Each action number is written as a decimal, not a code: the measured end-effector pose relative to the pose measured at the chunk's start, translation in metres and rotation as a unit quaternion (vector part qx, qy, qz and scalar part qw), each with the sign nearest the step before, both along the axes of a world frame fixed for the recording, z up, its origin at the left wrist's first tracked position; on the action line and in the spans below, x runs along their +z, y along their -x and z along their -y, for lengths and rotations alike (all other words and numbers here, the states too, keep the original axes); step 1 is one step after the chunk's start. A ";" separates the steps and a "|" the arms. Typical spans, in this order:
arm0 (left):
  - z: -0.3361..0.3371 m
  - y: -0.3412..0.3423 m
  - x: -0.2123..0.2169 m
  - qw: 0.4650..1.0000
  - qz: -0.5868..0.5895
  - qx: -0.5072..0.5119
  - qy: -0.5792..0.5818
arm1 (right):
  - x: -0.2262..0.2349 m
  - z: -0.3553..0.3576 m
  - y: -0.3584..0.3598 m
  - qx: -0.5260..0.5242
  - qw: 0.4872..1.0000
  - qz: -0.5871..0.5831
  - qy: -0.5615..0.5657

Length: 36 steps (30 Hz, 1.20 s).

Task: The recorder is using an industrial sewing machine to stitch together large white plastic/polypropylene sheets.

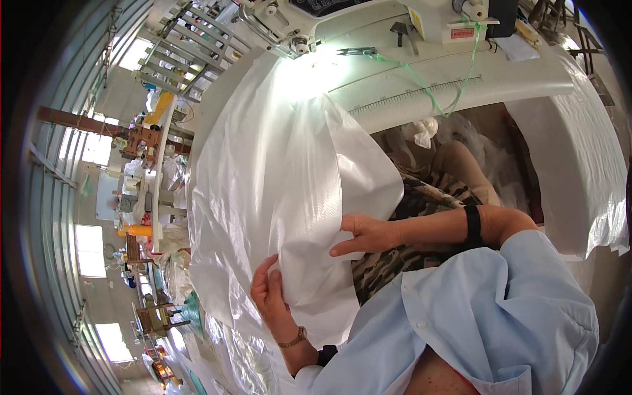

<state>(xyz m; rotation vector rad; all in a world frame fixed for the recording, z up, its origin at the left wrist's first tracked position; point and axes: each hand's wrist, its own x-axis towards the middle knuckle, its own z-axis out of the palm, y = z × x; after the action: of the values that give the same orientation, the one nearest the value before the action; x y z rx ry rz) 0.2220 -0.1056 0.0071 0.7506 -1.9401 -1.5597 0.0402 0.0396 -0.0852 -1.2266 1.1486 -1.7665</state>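
A large sheet of shiny white woven plastic [303,191] runs from under the lit sewing machine head [299,49] down toward my body. My left hand [271,299] is at its lower left part, with thumb and fingers closed on a fold. Farther right, my right hand [370,236] has the sheet's right edge between thumb and fingers; some fingertips are hidden by the material. A raised fold runs lengthwise between the two hands. Glare from the lamp hides the needle area.
Tweezers [357,51] and a small black tool [399,31] lie on the machine bed [428,72], which bears a printed ruler. A green thread [431,92] hangs over its front edge. More white sheeting [573,164] drapes at right. A wooden rack [191,49] stands at the far left.
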 end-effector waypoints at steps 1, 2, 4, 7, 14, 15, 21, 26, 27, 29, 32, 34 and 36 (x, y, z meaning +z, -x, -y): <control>0.002 -0.001 -0.001 1.000 0.000 0.010 0.003 | -0.001 0.001 -0.003 0.110 0.988 0.105 -0.032; 0.006 -0.002 -0.002 0.998 0.029 0.015 0.054 | -0.001 -0.001 -0.006 0.104 0.988 0.109 -0.032; 0.017 -0.004 -0.004 0.993 0.059 0.020 0.104 | 0.003 -0.009 -0.009 0.085 0.995 -0.032 -0.043; 0.030 0.001 -0.012 0.988 0.065 0.024 0.135 | 0.017 -0.023 -0.009 0.008 0.996 -0.069 0.055; 0.007 0.031 -0.011 0.725 0.201 -0.172 0.635 | 0.038 -0.031 -0.014 0.125 0.990 0.001 -0.070; 0.001 0.035 -0.006 0.725 0.177 -0.174 0.642 | 0.039 -0.030 -0.021 0.087 0.992 0.003 -0.092; -0.019 0.049 0.008 0.892 0.207 -0.276 0.291 | 0.040 -0.023 -0.046 -0.021 0.966 -0.252 0.046; -0.018 0.051 -0.011 0.956 0.119 -0.191 0.189 | 0.017 -0.033 0.007 -0.130 0.961 -0.209 -0.127; -0.017 0.051 -0.012 0.963 0.081 -0.163 0.200 | 0.008 -0.032 0.020 -0.224 0.957 -0.075 -0.168; -0.017 0.051 -0.012 0.967 0.037 -0.135 0.213 | -0.014 -0.023 0.044 -0.373 0.913 0.001 -0.168; -0.024 0.055 -0.008 0.990 -0.007 -0.082 0.113 | -0.041 0.002 0.052 -0.461 0.875 0.068 -0.131; -0.027 0.059 -0.004 0.990 -0.012 -0.061 0.124 | -0.046 0.011 0.055 -0.414 0.899 0.106 -0.097; -0.028 0.061 0.000 0.993 -0.016 -0.058 0.103 | -0.039 0.005 0.054 -0.361 0.912 0.178 -0.085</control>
<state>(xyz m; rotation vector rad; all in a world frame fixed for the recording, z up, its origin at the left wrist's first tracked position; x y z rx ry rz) 0.1607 -0.0776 0.0067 0.5313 -2.1133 -1.3983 -0.0136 0.0342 -0.1241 -0.3396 1.6031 -2.2261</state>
